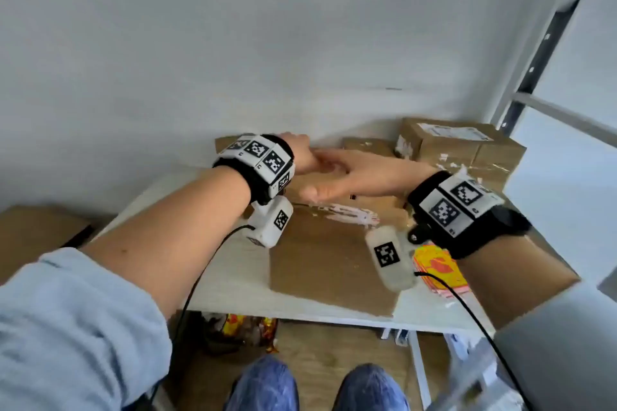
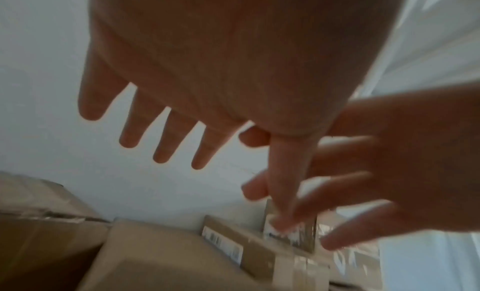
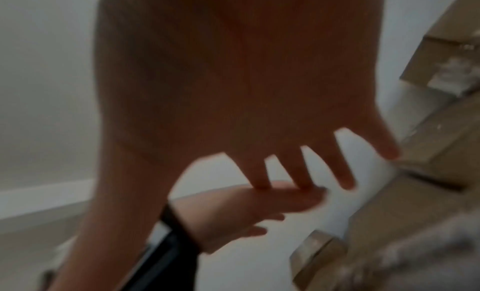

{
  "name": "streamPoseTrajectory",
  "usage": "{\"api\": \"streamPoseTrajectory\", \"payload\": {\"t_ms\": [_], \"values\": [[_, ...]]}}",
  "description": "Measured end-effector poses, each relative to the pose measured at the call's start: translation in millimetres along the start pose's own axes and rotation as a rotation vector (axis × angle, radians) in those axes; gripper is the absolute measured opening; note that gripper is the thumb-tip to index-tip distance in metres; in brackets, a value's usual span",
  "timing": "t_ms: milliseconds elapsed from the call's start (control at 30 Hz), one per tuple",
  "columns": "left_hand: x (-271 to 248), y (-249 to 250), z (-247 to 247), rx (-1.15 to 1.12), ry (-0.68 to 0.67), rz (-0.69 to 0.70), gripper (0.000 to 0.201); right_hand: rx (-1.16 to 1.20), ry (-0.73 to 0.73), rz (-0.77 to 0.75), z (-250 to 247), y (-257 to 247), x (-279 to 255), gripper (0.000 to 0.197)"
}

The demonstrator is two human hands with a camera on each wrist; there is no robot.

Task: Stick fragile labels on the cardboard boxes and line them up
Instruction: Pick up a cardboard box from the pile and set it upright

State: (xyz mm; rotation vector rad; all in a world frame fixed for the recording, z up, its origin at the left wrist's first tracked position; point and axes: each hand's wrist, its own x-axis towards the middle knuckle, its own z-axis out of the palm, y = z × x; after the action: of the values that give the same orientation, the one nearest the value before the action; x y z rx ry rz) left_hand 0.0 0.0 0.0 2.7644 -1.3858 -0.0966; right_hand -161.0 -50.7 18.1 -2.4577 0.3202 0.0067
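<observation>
left hand (image 1: 302, 152): fingers straight and spread, holding nothing, raised over the far boxes near the wall.
right hand (image 1: 347, 177): fingers extended and apart, empty, crossing just beside the left hand.
cardboard boxes (image 1: 460, 147): several on the table (image 1: 230, 280), clustered at the far right, not in a row; one large box (image 1: 324, 257) lies nearest.
fragile labels (image 1: 437, 269): yellow-red stack on the table, partly hidden under the right wrist.
step, judged: reaching for a box to pull forward.
method: grip one box at opposite sides, set it flat, then press the label from centre outward.
caution: frames are blurred; contact with any box cannot be told.
</observation>
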Motion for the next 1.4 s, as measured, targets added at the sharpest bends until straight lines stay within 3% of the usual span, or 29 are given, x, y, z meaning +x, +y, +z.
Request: {"api": "streamPoseTrajectory", "payload": {"t_ms": [67, 100, 133, 267, 367, 467, 700, 833, 1100, 1267, 1400], "values": [[-1.7, 1.1, 4.8, 0.032, -0.066, 0.057, 0.064, -0.116, -0.185, 0.05, 14.1, 1.0, -3.3, 0.132], [-3.8, 1.6, 6.5, 0.046, -0.089, 0.056, 0.063, -0.224, -0.19, 0.096, 22.8, 5.6, -3.9, 0.149], [-8.7, 0.6, 8.0, 0.039, -0.086, 0.011, 0.064, -0.319, -0.166, 0.123, 31.2, 12.6, -0.9, 0.152], [-24.6, -1.4, 7.2, -0.016, 0.005, -0.047, 0.074, -0.414, -0.004, 0.187, 41.8, 24.8, 6.3, 0.122], [-33.0, -0.8, 15.8, -0.088, -0.077, -0.01, 0.063, -0.38, 0.09, 0.173, 42.7, 29.2, 4.0, 0.103], [-41.8, -3.9, 24.7, -0.233, -0.102, 0.004, 0.067, -0.299, 0.179, 0.158, 41.7, 33.1, 2.2, 0.104], [-68.2, -16.4, 45.0, -0.796, 0.168, -0.04, 0.092, 0.004, 0.502, 0.125, 49.5, 34.1, -8.9, 0.1], [-86.4, -16.6, 62.9, -1.005, 0.239, -0.055, 0.076, 0.208, 0.654, 0.108, 64.8, 38.3, -19.1, 0.096], [-96.1, -12.0, 92.0, -1.271, 0.327, -0.132, 0.12, 0.439, 0.908, 0.084, 81.4, 48.4, -28.1, 0.098], [-95.5, 0.3, 91.8, -1.284, 0.198, -0.094, 0.143, 0.337, 0.924, 0.136, 88.2, 52.3, -24.2, 0.092], [-91.6, 0.7, 97.5, -1.268, 0.282, -0.112, 0.131, 0.331, 0.885, 0.134, 87.1, 57.4, -24.5, 0.094]]}}
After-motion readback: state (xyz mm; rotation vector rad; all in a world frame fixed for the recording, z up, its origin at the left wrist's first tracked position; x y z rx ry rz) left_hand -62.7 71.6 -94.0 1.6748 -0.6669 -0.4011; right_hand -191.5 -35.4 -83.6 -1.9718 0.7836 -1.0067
